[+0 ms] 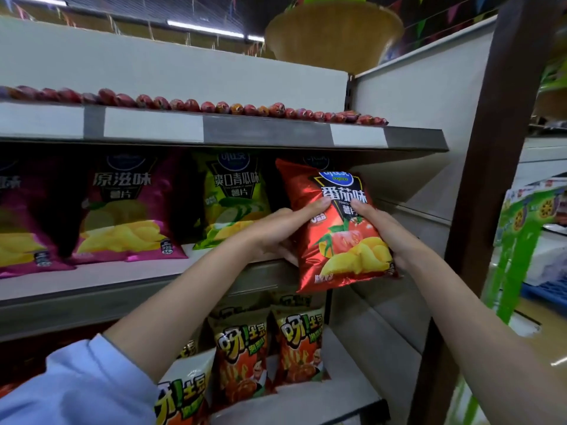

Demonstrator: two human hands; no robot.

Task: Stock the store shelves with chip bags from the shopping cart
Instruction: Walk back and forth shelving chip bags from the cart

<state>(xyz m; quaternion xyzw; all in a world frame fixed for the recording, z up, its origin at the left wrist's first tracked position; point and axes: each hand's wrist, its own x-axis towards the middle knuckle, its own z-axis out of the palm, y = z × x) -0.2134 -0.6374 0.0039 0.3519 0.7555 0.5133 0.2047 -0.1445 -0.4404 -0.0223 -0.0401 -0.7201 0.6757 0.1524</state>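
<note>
Red chip bag (337, 228) right of centre, long axis near upright, top tilted left, at the middle shelf (92, 280) front edge, left hand (276, 231) and right hand (380, 228) gripping its two sides, thumbs on front

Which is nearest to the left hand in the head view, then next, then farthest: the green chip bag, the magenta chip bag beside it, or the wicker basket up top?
1. Green chip bag: just behind and above the left hand, middle shelf.
2. Magenta chip bag: one place further left on that shelf.
3. Wicker basket: high above, on top of the unit.
</note>
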